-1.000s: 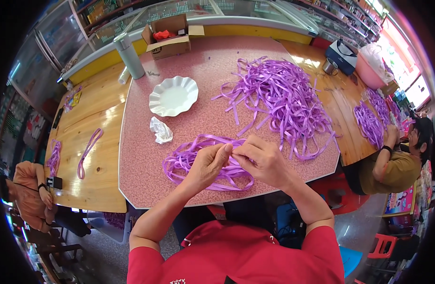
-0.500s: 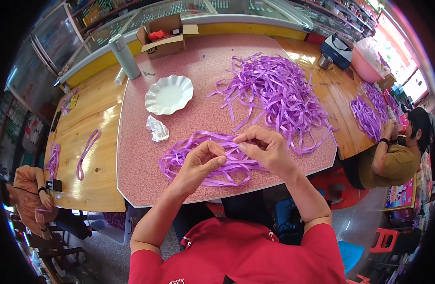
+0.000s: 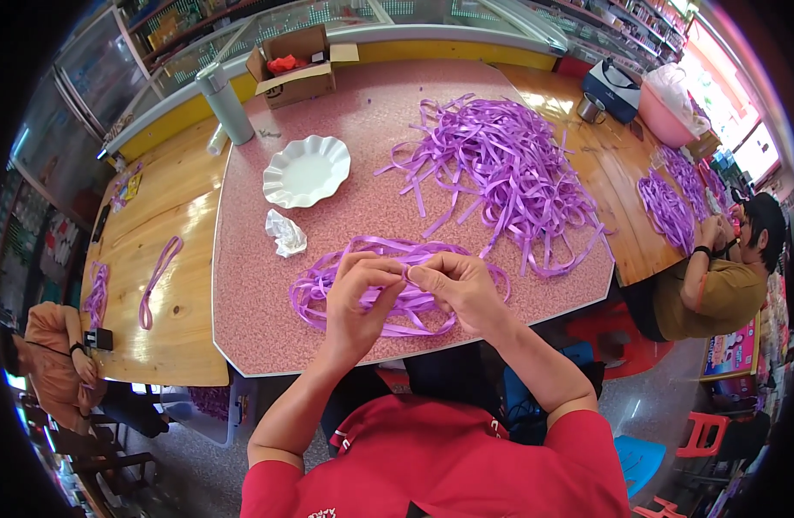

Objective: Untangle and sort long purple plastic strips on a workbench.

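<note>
My left hand (image 3: 360,298) and my right hand (image 3: 453,287) meet fingertip to fingertip above the near edge of the pink speckled table (image 3: 259,285), both pinching a purple ribbon strip (image 3: 407,274). Under them lies a looped bundle of purple ribbons (image 3: 328,281). A large loose heap of purple ribbon strips (image 3: 500,168) covers the table's far right part.
A white scalloped plate (image 3: 306,170), a crumpled white wrapper (image 3: 285,233), a grey tumbler (image 3: 225,104) and an open cardboard box (image 3: 295,65) stand at the back left. Wooden tables flank both sides with more ribbons (image 3: 160,272). One person sits at the right (image 3: 725,281), another at the left (image 3: 56,358).
My hands have drawn closer together and lifted slightly over the looped bundle, still working the same ribbon. The view has shifted a little.
</note>
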Available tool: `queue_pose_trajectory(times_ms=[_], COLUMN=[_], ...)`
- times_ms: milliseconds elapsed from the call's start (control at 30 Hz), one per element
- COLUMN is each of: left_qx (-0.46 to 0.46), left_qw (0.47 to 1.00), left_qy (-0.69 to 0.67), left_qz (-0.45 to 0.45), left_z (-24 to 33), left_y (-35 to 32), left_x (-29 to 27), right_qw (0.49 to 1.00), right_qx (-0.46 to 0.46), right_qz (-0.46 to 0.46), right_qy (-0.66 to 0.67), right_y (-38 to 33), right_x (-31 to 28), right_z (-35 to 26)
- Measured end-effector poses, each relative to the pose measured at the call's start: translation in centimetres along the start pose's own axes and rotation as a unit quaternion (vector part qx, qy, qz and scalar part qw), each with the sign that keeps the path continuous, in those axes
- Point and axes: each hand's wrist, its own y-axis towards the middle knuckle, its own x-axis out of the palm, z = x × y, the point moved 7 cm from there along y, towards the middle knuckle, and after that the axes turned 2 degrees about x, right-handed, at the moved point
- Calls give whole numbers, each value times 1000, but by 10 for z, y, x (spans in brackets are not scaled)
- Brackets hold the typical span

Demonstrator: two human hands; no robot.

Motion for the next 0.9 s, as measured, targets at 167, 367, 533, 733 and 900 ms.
queue_pose_trajectory(times_ms=[167, 367, 533, 733, 900], left_qx=[178, 22, -238, -352, -332], left_qw=[958, 998, 903, 783, 833], left_qy=[212, 60, -358, -512, -442], left_qz=[-80, -28, 3, 10, 38], left_z=[34, 9, -32, -36, -44], left_y=[7, 0, -18, -19, -25], left_x=[9, 3, 21, 34, 26], right_qw=[996, 998, 984, 817, 744], right_qx=[70, 5, -158, -468, -506], right_qz=[-20, 10, 62, 76, 69], right_qy=[51, 63, -58, -327, -430], right_y=[4, -1, -4, -22, -27], right_x=[-1, 9, 12, 24, 30], right_z=[12, 9, -3, -42, -45])
